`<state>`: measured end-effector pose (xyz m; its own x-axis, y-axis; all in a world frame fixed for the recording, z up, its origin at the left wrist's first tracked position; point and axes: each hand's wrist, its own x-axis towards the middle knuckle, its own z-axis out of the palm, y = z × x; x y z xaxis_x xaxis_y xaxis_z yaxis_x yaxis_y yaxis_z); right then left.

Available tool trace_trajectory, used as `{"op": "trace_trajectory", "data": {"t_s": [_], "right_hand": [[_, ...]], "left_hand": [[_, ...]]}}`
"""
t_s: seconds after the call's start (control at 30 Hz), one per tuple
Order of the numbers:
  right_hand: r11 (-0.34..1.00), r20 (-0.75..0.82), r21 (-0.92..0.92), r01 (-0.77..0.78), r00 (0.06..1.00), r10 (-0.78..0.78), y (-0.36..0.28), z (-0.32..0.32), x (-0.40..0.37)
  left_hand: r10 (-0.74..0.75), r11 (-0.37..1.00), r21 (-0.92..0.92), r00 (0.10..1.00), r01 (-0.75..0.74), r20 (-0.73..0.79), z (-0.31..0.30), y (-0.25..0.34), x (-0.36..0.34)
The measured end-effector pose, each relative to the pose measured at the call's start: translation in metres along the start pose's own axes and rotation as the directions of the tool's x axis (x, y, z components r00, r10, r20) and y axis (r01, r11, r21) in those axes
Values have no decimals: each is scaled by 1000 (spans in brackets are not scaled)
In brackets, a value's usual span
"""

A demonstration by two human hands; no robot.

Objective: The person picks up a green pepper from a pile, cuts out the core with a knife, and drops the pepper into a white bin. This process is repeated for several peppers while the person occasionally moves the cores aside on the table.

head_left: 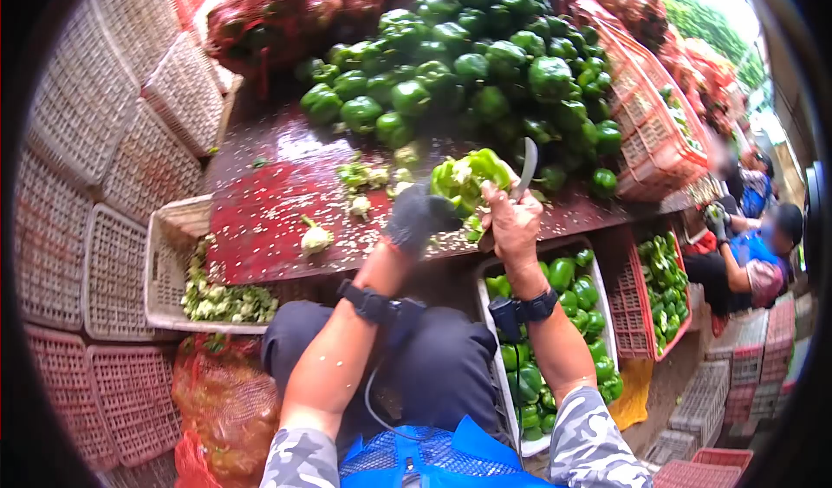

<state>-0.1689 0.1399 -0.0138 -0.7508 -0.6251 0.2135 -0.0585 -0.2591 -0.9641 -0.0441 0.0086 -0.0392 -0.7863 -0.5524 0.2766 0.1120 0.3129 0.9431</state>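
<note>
A cut-open green bell pepper (468, 178) is between my hands, over the front part of the red board. My right hand (514, 226) is closed on a knife (527, 169) whose curved blade points up, and its fingers touch the pepper's right side. My left hand (416, 217), in a dark glove, is at the pepper's lower left; its fingers are smeared by motion. Seeds and scraps dot the red board (286, 206), with a pale pepper core (315, 237) on the left. Behind lies a big heap of whole green peppers (468, 63).
A pale crate (156, 271) of cores stands at the left, a white crate (507, 375) of green peppers by my right knee. Stacked crates (130, 150) line the left side. Red mesh sacks (286, 11) lie behind. At the right, people (750, 245) sit near a red crate (631, 302).
</note>
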Motion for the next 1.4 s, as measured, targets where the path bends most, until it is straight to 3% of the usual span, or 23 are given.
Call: {"op": "trace_trajectory", "data": {"t_s": [0.03, 0.07, 0.17, 0.2, 0.23, 0.3, 0.33, 0.37, 0.43, 0.5, 0.53, 0.63, 0.73, 0.83, 0.87, 0.97, 1.0, 1.07, 1.1, 1.17, 1.23, 1.3, 1.4], "right_hand": [[999, 48, -32, -22, 999, 24, 1, 13, -6], [997, 92, -72, -15, 996, 21, 2, 23, -10], [996, 144, 9, -94, 985, 92, 8, 36, -12], [995, 147, 11, -96, 985, 93, 4, 36, -13], [982, 175, -97, -159, 969, 174, -5, 35, -14], [954, 191, -208, -215, 948, 255, -6, 32, -13], [968, 183, -246, -57, 978, 104, 3, 30, -11], [953, 181, -285, 99, 982, -49, 8, 29, -10], [923, 190, -351, 157, 977, -94, -9, 31, -9], [755, 382, -498, 426, 890, -250, -21, 36, -7], [585, 510, -555, 591, 798, -322, -20, 36, -3], [506, 624, -563, 653, 738, -257, -22, 41, -1], [433, 669, -574, 695, 703, -242, -11, 42, 8], [430, 720, -530, 731, 656, -228, -5, 40, 11], [417, 713, -532, 737, 655, -248, 8, 38, 13], [514, 714, -500, 697, 668, -210, 19, 32, 18], [511, 710, -508, 694, 672, -208, 21, 30, 18], [556, 695, -551, 622, 711, -107, 27, 27, 19], [554, 693, -556, 619, 714, -103, 30, 26, 20], [551, 652, -589, 591, 750, -107, 39, 26, 22], [509, 628, -649, 565, 776, -61, 53, 24, 23], [486, 629, -643, 591, 770, -104, 60, 27, 27], [568, 576, -627, 533, 808, -122, 57, 27, 26]], "left_hand": [[265, 926, 278, 964, -255, 1, 0, -28, -2], [261, 924, 291, 965, -247, -10, -8, -23, -4], [-122, 991, 44, 987, 128, -103, -29, 6, -7], [254, 674, 723, 967, -154, -32, -35, 1, -10], [253, 673, 724, 967, -150, -34, -38, -5, -11], [103, 877, 478, 990, -46, -94, -40, -11, -7], [-90, 976, 182, 983, 119, -161, -36, -10, -3], [-90, 976, 180, 983, 119, -160, -34, -10, -5], [-202, 962, 133, 950, 238, -240, -35, 23, -10], [-149, 971, 153, 966, 184, -212, -35, 16, -12], [-64, 967, 233, 980, 107, -187, -34, 15, -12], [79, 947, 320, 980, -17, -183, -33, 20, -14], [-121, 912, 396, 993, 109, 6, -41, 14, -12], [-116, 800, 598, 989, 36, 96, -43, -6, -11], [128, 741, 657, 990, -137, 61, -37, -20, -16], [140, 848, 517, 990, -120, -1, -30, -34, -18], [143, 850, 512, 990, -125, 5, -25, -35, -16], [-123, 921, 359, 988, 148, -92, -17, -37, -13], [-124, 923, 355, 988, 147, -87, -15, -44, -12], [14, 737, 676, 1000, -19, 13, -11, -67, -6], [0, 749, 661, 997, 47, -71, -6, -75, -2], [-7, 602, 798, 999, 32, -35, -6, -78, -1], [-51, 724, 675, 987, 140, -150, -3, -67, 0]]}}
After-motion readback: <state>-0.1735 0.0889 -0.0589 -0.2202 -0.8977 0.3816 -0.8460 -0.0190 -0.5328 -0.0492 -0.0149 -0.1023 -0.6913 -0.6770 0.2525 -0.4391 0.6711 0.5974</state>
